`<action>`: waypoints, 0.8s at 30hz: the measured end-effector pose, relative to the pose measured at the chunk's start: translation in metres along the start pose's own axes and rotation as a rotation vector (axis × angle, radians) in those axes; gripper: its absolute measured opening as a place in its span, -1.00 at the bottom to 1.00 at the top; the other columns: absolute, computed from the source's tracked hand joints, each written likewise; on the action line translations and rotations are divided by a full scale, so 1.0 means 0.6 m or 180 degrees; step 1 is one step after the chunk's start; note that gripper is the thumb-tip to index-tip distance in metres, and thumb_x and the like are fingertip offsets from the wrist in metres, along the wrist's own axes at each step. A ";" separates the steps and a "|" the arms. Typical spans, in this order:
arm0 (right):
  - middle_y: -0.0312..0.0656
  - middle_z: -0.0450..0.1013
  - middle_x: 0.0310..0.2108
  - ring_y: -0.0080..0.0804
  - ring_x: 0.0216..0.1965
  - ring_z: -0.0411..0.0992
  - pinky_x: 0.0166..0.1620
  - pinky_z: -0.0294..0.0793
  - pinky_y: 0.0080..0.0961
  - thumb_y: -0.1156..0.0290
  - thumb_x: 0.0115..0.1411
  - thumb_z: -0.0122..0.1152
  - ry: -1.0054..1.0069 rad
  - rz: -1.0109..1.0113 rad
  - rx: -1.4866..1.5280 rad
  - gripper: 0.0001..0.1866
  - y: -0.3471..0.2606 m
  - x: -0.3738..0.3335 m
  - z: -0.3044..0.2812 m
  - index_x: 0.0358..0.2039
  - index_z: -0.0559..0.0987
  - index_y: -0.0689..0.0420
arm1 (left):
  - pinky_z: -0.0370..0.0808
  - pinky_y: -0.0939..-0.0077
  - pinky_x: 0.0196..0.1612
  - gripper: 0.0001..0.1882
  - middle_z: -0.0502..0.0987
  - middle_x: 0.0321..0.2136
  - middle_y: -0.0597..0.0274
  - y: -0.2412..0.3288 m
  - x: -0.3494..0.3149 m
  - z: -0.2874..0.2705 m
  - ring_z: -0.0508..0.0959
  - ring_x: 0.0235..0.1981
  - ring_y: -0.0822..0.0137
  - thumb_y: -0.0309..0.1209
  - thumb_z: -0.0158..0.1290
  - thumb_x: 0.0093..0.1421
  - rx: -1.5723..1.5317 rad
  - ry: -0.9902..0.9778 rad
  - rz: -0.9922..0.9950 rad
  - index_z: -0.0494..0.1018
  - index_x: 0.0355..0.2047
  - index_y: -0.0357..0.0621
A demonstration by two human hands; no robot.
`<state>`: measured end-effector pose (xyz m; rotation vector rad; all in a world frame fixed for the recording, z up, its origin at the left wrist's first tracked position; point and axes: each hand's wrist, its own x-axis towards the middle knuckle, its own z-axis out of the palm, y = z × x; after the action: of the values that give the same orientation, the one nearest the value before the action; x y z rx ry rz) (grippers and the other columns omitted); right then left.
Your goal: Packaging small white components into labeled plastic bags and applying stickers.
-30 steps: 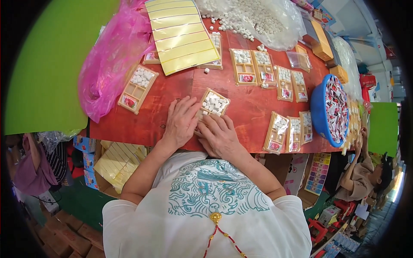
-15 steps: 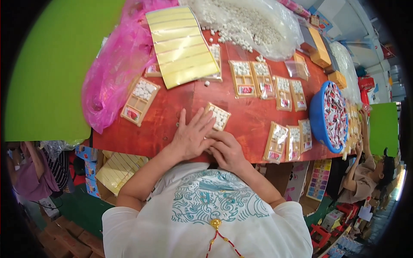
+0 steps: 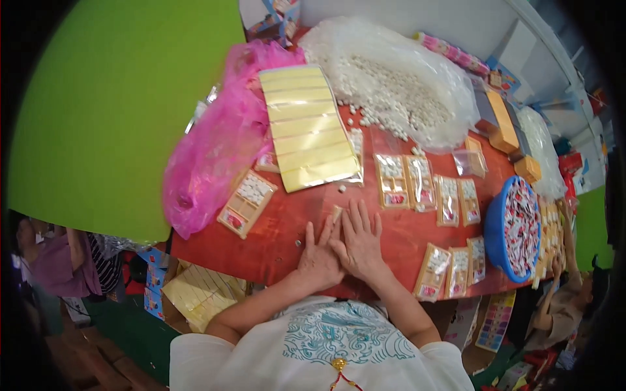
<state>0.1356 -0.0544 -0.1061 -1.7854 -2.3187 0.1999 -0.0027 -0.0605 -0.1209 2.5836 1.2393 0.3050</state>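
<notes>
Both hands rest side by side near the table's front edge, over a small wooden tray [image 3: 336,211] that they mostly cover; only its far corner shows. My left hand [image 3: 321,262] has its fingers stretched out along the tray's left side. Beside it, and partly overlapping near the thumbs, my right hand [image 3: 360,246] lies flat with its fingers apart. To the left sits another wooden tray [image 3: 247,203] holding small white cubes and a red packet. A yellow sheet with stripes [image 3: 310,127] lies beyond the hands.
A pink plastic bag [image 3: 212,146] lies at the left. Behind, a clear bag [image 3: 417,91] spills white cubes. Several filled trays [image 3: 432,272] stand to the right, beside a blue basin [image 3: 493,228] of small packets. A co-worker [image 3: 567,300] is at the far right.
My right hand has gone from bent fingers at the tray's near edge to lying flat over it, covering the cubes. The whole view has tilted, so the table appears lower.
</notes>
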 end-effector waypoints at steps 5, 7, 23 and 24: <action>0.07 -0.07 0.36 -0.03 0.41 -0.20 0.33 -0.32 0.03 0.06 0.23 -0.04 -0.0007 -0.0095 0.1155 -0.23 -0.010 0.006 0.018 0.32 0.06 0.27 | -0.12 -0.27 0.27 -0.40 0.09 0.30 -0.07 -0.067 -0.008 0.013 0.04 0.35 0.03 -0.26 -0.08 0.20 -0.0971 0.0166 -0.0244 0.18 0.26 -0.08; 0.07 -0.10 0.37 -0.04 0.41 -0.22 0.34 -0.32 0.00 0.05 0.22 -0.02 -0.0156 -0.0052 0.0965 -0.21 -0.013 0.006 0.021 0.33 0.04 0.24 | 0.20 0.12 0.23 -0.59 0.37 0.12 -0.02 -0.119 -0.008 -0.024 0.32 0.21 0.11 -0.43 -0.05 0.20 -0.2483 0.0856 -0.0394 0.38 0.08 -0.15; 0.08 -0.08 0.36 -0.01 0.39 -0.17 0.32 -0.25 0.04 -0.10 0.19 0.01 0.0011 -0.0289 0.0089 -0.17 -0.038 0.023 0.012 0.31 0.12 0.18 | 0.44 0.06 -0.31 -0.73 0.55 -0.36 -0.09 -0.314 0.273 -0.134 0.56 -0.33 -0.09 -0.30 -0.08 0.12 -0.2232 0.1751 -0.1704 0.47 -0.27 -0.20; 0.08 -0.07 0.36 -0.01 0.39 -0.17 0.32 -0.25 0.04 -0.09 0.19 0.01 0.0028 -0.0266 0.0076 -0.18 -0.037 0.023 0.013 0.31 0.12 0.16 | 0.44 0.06 -0.31 -0.73 0.55 -0.36 -0.09 -0.291 0.280 -0.141 0.56 -0.33 -0.09 -0.30 -0.08 0.12 -0.2251 0.1768 -0.1694 0.47 -0.27 -0.20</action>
<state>0.1096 -0.0468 -0.1075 -1.6713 -2.3690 0.2051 -0.0523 0.1883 -0.0841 1.5472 1.5576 1.1474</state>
